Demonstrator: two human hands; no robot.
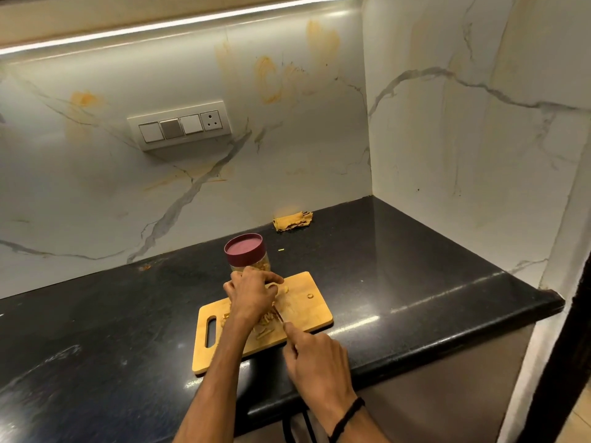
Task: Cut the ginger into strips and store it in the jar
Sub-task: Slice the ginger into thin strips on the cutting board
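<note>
A wooden cutting board (315, 302) with a handle slot lies on the black counter. Cut ginger strips (264, 330) lie on its middle. My left hand (252, 294) curls over a ginger piece (285, 289) and holds it down on the board. My right hand (315, 356) grips a knife (279, 315) whose handle is hidden in the fist; only a short part of the blade shows beside the left hand. A clear jar (246, 255) with a maroon lid stands closed just behind the board, with ginger visible inside.
A folded yellow cloth (292, 221) lies by the back wall. The black counter (399, 251) has a rounded front edge and ends at a marble side wall on the right. A switch panel (180, 124) sits on the backsplash. One small ginger bit (310, 295) lies on the board's right part.
</note>
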